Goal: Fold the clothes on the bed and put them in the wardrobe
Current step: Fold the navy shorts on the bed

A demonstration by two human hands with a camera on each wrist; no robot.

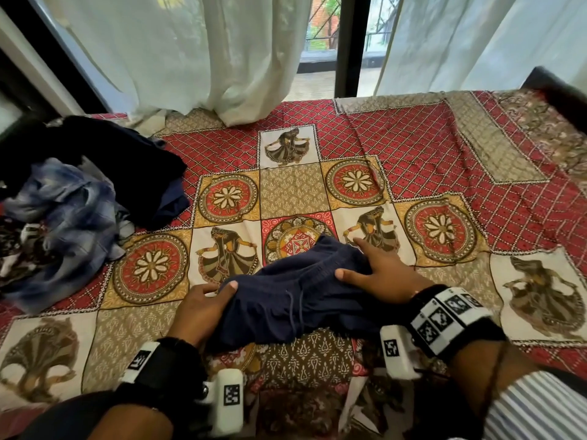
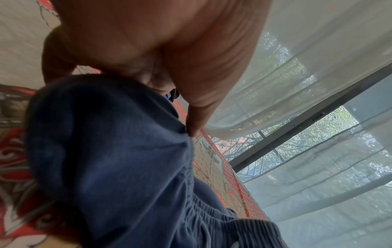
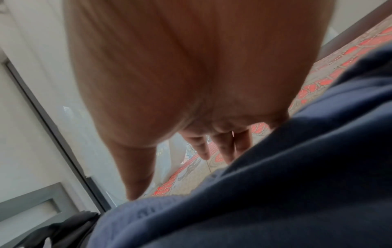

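Observation:
Navy blue shorts [image 1: 301,300] with a drawstring lie bunched on the patterned bedsheet [image 1: 428,160], close to me. My left hand [image 1: 219,292] grips their left edge, thumb on top and fingers tucked under the cloth. In the left wrist view the thumb [image 2: 197,120] presses into the shorts [image 2: 116,159]. My right hand [image 1: 365,265] lies over the elastic waistband on the right, thumb spread and forefinger reaching onto the sheet. In the right wrist view its fingers [image 3: 222,147] point out straight past the shorts [image 3: 275,193].
A heap of unfolded clothes sits at the left of the bed: a black garment [image 1: 120,166], a blue-and-white shirt [image 1: 63,214] and a dark floral piece [image 1: 16,249]. White curtains [image 1: 206,58] hang over the far edge. A dark bed frame [image 1: 559,87] stands at the right.

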